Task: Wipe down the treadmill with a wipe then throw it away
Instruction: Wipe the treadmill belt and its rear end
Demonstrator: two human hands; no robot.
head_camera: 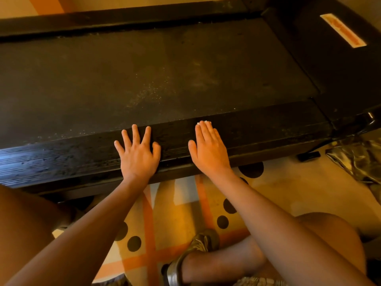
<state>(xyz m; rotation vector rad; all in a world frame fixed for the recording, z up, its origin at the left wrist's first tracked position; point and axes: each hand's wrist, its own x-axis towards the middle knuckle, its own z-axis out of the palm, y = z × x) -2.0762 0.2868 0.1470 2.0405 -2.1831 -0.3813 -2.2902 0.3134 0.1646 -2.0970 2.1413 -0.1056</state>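
A black treadmill (165, 75) lies across the view, its dusty belt speckled with pale grit. Its near side rail (61, 157) looks wet and streaked on the left. My left hand (138, 153) rests flat on that rail with fingers spread and straight. My right hand (208, 149) lies flat on the rail just to the right, fingers together. It presses a white wipe (205, 122) of which only a small edge shows past the fingertips; the rest is hidden under the palm.
A patterned mat (175, 213) with orange stripes and black dots lies under my knees and shoe. A crumpled shiny bag (358, 159) sits on the floor at right. The treadmill's motor cover with an orange label (343, 30) is at the upper right.
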